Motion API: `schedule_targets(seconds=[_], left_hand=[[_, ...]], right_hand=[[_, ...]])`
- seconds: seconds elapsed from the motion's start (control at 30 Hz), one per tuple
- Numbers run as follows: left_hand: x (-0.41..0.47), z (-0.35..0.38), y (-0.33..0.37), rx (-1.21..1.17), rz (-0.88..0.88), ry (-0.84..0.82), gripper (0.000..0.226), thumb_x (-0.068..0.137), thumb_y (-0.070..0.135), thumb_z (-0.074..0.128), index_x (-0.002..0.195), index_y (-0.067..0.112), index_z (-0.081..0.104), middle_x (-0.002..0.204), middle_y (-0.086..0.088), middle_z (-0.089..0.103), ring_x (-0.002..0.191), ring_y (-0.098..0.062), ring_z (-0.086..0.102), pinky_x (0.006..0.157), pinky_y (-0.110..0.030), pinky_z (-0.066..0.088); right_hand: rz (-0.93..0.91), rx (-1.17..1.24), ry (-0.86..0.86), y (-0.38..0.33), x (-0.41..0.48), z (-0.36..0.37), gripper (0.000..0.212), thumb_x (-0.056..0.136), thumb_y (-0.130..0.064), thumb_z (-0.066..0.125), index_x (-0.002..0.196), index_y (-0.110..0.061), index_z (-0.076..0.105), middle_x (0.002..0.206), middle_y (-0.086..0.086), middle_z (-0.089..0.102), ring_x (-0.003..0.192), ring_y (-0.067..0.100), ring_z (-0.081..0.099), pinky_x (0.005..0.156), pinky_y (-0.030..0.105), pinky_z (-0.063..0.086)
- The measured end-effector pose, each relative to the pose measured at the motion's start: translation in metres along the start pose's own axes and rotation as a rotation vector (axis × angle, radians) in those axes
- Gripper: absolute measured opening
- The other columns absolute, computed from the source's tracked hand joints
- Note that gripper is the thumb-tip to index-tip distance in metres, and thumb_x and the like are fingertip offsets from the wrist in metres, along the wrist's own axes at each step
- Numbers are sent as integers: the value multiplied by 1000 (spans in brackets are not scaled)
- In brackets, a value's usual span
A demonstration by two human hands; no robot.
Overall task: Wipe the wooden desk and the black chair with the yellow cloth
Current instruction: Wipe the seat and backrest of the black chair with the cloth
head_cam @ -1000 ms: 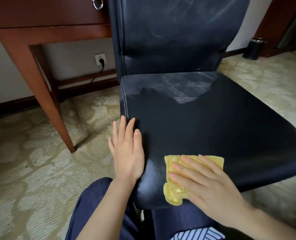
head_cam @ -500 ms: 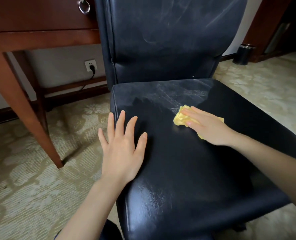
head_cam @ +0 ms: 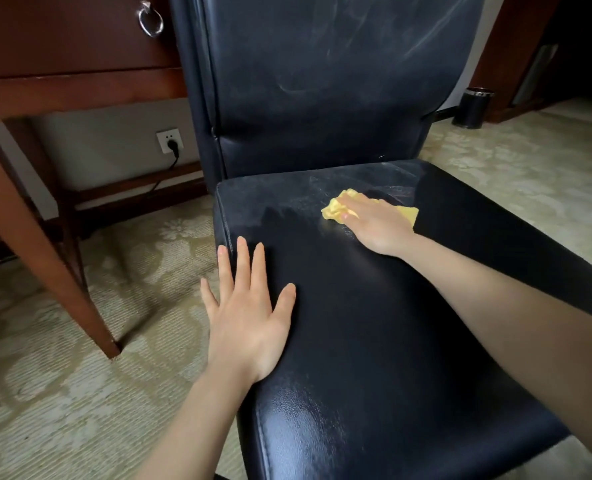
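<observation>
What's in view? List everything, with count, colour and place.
chair: one, black, centre, smeared
cloth: one, yellow, rear of seat, under right hand
desk: one, reddish-brown, left
ring pull: one, silver, on desk drawer
socket: one, white, wall under desk
plug: one, black, in socket
bin: one, black, floor, right rear
carpet: one, beige patterned, floor
left hand: one, flat on seat's left edge
right hand: one, presses cloth on seat
</observation>
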State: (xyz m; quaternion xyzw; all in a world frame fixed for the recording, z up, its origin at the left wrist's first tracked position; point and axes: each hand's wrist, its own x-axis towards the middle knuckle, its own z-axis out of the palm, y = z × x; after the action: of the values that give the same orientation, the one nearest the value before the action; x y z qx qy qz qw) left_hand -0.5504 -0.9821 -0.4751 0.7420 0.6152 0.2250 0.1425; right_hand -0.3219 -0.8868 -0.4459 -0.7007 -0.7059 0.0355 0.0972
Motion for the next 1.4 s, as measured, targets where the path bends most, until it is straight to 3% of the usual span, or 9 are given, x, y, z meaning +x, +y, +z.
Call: schedule_targets(seconds=[0.33, 0.47, 0.6, 0.77, 0.83, 0.9, 0.97, 1.23, 1.4], left_hand=[[-22, 3, 24, 52, -92, -37, 70, 98, 50, 26, 152, 22, -9, 157, 1, -24, 142, -15, -28, 115, -49, -14], [-36, 8, 41, 54, -140, -62, 74, 96, 56, 22, 151, 23, -14, 155, -3, -29, 140, -19, -33, 113, -51, -16], [-55, 11, 52, 11, -90, -96, 79, 87, 69, 8, 146, 29, -25, 146, 0, -44, 130, -16, -46, 110, -47, -21], [-78, 19, 71, -80, 17, -118, 85, 59, 86, -20, 125, 40, -45, 130, 11, -58, 118, -9, -56, 108, -43, -27], [-87, 34, 79, -98, 33, -75, 87, 67, 84, -9, 136, 37, -34, 145, 4, -45, 130, -10, -46, 113, -42, -21], [-94, 45, 84, 4, 59, -13, 91, 79, 73, 20, 151, 19, 11, 159, -14, 7, 145, -20, -1, 110, -43, 1], [-100, 49, 92, 54, 113, -38, 89, 72, 68, 36, 142, 13, 41, 145, -18, 41, 135, -29, 29, 104, -44, 11], [-123, 64, 114, 49, 212, 43, 89, 54, 69, 37, 129, 22, 48, 137, -9, 54, 147, -14, 4, 104, -44, 12], [-108, 28, 86, 2, 301, 317, 62, 68, 56, 43, 118, 25, 62, 127, -6, 61, 117, -26, 49, 93, -44, 32]], right_hand=[[-344, 94, -68, -15, -100, -4, 45, 103, -27, 32, 148, -27, 27, 155, -12, 21, 145, 5, 9, 114, 23, 2], [-383, 112, -106, -7, -138, -7, 52, 94, -45, 19, 146, -39, 22, 150, -26, 13, 138, -11, 0, 111, 12, -6], [-434, 145, -152, 6, -173, -13, 46, 87, -53, 12, 134, -54, 14, 143, -40, 6, 136, -18, -4, 111, 10, -7], [-445, 290, -183, 36, -182, -25, 41, 98, -40, 36, 138, -46, 32, 145, -40, 22, 140, -10, 11, 115, 15, 1], [-430, 284, -199, 47, -171, -29, 42, 99, -37, 37, 140, -43, 32, 146, -38, 23, 140, -9, 10, 116, 16, 0], [-419, 252, -189, 51, -155, -30, 41, 100, -36, 36, 140, -43, 28, 148, -34, 22, 140, -10, 6, 116, 16, -1], [-383, 228, -184, 50, -136, -29, 41, 101, -32, 36, 140, -42, 26, 149, -30, 20, 140, -11, 4, 116, 16, -2], [-216, 105, -130, 37, -44, -15, 45, 103, -29, 30, 148, -22, 28, 156, -6, 22, 146, 12, 8, 116, 33, 3], [-46, 76, -96, 10, -6, -8, 46, 104, -31, 25, 149, -22, 26, 157, -1, 20, 146, 18, 10, 116, 39, 5]])
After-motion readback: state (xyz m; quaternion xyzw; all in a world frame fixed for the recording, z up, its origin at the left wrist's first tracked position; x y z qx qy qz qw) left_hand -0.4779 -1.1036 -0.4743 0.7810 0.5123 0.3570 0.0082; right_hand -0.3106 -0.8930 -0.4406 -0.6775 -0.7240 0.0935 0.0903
